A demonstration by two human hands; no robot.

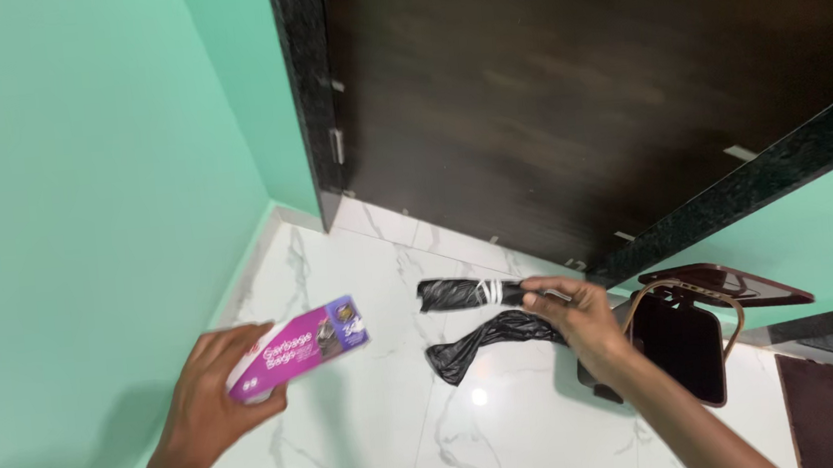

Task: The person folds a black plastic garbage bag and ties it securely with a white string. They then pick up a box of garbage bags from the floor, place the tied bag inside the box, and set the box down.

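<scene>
While the left hand (211,390) grips a pink-purple box (296,349) | right hand (572,313) pinches a black bag roll (467,294), one bag trailing loose over the marble floor (374,438) | roll looks out, bag not opened | open floor ahead, green wall (81,193) left, bin (682,341) right.

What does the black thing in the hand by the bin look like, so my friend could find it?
Look at the white marble floor below the dark wooden door. Above it, the right hand holds a black plastic roll with a loose tail; unlike the purple box, it is crinkly.
</scene>
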